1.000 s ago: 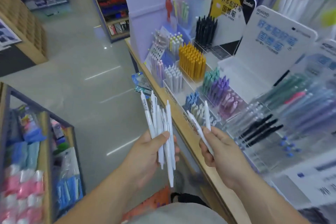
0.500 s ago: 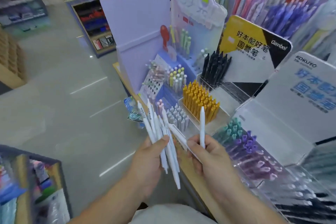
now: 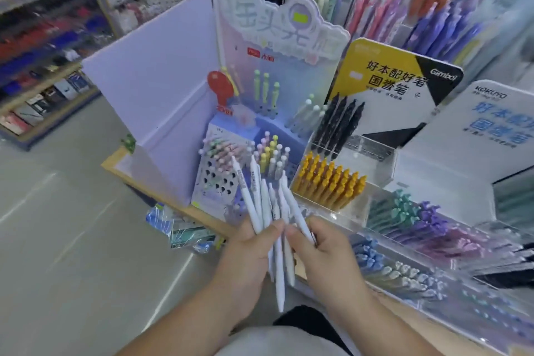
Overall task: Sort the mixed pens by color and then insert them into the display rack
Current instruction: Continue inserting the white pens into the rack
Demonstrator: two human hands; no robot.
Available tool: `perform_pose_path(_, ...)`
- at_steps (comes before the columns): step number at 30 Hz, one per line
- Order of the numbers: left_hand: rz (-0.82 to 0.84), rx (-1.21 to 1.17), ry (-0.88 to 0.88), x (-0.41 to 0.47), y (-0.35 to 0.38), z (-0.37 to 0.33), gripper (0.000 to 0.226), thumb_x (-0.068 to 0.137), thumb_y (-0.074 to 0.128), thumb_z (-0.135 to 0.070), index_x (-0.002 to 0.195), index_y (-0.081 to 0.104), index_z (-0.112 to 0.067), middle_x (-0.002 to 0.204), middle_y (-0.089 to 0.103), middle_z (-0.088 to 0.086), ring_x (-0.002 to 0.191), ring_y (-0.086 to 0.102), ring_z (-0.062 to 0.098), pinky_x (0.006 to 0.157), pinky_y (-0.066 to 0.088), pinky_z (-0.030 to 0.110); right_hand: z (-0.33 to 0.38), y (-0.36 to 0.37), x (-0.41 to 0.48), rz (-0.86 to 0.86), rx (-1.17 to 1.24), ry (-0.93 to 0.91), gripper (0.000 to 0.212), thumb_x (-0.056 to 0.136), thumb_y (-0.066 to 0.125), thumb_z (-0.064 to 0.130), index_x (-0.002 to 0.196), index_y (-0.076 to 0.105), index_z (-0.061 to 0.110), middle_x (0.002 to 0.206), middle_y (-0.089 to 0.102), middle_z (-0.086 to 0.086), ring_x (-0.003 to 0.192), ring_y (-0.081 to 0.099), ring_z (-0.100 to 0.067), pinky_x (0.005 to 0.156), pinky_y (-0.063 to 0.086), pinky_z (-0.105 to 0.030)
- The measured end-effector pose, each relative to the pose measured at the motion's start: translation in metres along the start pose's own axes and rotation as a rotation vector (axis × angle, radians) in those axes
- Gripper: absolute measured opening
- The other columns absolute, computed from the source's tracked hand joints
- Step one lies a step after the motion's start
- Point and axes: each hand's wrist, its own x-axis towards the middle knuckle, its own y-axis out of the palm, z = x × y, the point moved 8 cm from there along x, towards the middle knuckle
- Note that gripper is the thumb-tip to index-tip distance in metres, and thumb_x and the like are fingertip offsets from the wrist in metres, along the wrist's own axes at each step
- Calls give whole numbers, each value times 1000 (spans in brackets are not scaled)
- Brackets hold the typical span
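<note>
Your left hand (image 3: pixel 245 257) grips a fanned bundle of white plastic pens (image 3: pixel 267 211), your right hand (image 3: pixel 320 254) pinching one, near the clear acrylic display rack (image 3: pixel 341 218).

White pens (image 3: pixel 261 205), yellow pens (image 3: pixel 329 182), black pens (image 3: pixel 338 124), a lilac display rack (image 3: pixel 156 101)

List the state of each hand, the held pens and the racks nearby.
Left hand, grips fanned bundle of slim white plastic pens.
Right hand, pinches pens at the bundle's right edge.
Orange-yellow plastic pens, standing in packed rows.
White perforated rack panel, lower holes unfilled.
</note>
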Motion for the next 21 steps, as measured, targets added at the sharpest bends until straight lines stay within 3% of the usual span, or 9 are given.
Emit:
perform_pose_path(4, 66, 20, -61, 9, 0, -4, 41, 80, 67, -25, 121, 65, -25, 113, 72, 17, 108, 68, 37, 97, 50, 61, 1, 3, -1, -75, 277, 123, 22, 93, 67, 10, 76, 58, -1, 51, 56, 5, 46, 53, -5, 45, 41, -14)
perform_pose_path(7, 141, -5, -131, 14, 6, -4, 33, 82, 68, -24, 114, 71, -18, 113, 68, 29, 88, 66, 41, 73, 56, 53, 0, -3, -1, -140, 457, 176, 15, 88, 69, 0, 92, 60, -11, 59, 52, -11, 40, 49, -6, 39, 39, -16)
perform_pose_path(9, 193, -14, -184, 17, 13, -4, 33, 83, 67, -22, 114, 70, -10, 105, 66, 31, 80, 63, 37, 66, 56, 45, 1, -7, 0, -155, 476, 170, 15, 86, 70, -3, 92, 62, -13, 62, 52, -17, 40, 49, -8, 39, 39, -16)
perform_pose_path(11, 189, 2, -209, 20, 15, -3, 36, 81, 67, -21, 112, 68, -6, 91, 64, 29, 75, 63, 35, 60, 56, 41, 3, -13, 1, -160, 473, 139, 13, 86, 70, -4, 89, 63, -14, 58, 55, -13, 38, 47, -6, 39, 38, -15)
perform_pose_path(14, 173, 45, -238, 23, 18, 0, 40, 80, 68, -21, 117, 66, -5, 98, 63, 38, 83, 62, 39, 58, 56, 40, 4, -19, 2, -117, 504, 122, 11, 87, 68, -5, 85, 61, -14, 52, 55, -6, 35, 46, -4, 38, 38, -14)
perform_pose_path(17, 167, 86, -225, 29, 23, 0, 39, 76, 69, -20, 112, 68, -7, 86, 68, 28, 74, 65, 35, 58, 56, 40, 5, -24, 6, -78, 537, 128, 12, 86, 69, -3, 85, 59, -7, 50, 54, -1, 35, 45, -5, 37, 36, -15)
perform_pose_path(21, 213, 78, -229, 32, 34, 0, 39, 79, 66, -17, 116, 67, -7, 80, 70, 19, 68, 68, 26, 58, 57, 38, -12, -30, 14, -92, 559, 180, 16, 84, 71, -2, 93, 58, -3, 63, 53, -8, 41, 49, -9, 37, 36, -17)
